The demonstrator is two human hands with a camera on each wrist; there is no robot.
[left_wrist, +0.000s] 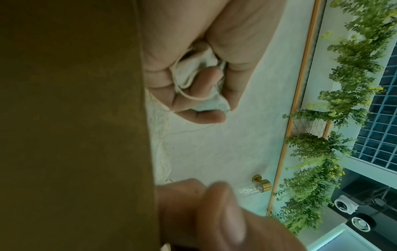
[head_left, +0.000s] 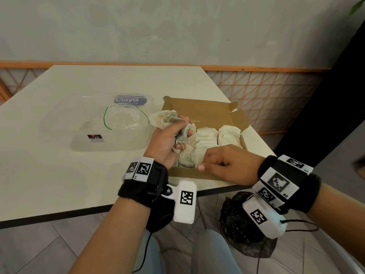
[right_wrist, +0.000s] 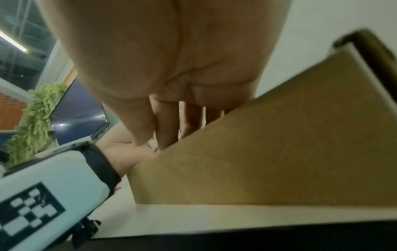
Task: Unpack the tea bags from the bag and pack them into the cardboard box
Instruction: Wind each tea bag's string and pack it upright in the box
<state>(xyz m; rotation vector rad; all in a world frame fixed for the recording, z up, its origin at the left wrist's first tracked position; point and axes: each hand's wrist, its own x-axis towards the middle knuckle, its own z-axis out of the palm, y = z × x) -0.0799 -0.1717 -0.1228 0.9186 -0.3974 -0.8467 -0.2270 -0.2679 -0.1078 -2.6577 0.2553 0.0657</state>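
Showing only overhead: left hand gripping tea bags above cardboard box

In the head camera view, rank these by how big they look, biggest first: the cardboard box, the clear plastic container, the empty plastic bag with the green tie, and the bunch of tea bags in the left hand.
1. clear plastic container
2. cardboard box, a close second
3. empty plastic bag
4. bunch of tea bags gripped by the left hand, partly hidden by fingers

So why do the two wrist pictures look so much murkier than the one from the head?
Head view: evenly lit and fairly sharp, the tea bags in the cardboard box clear. Left wrist view: the box wall sits close, a dark brown blur over the left half. Right wrist view: the right hand and box are soft and out of focus.
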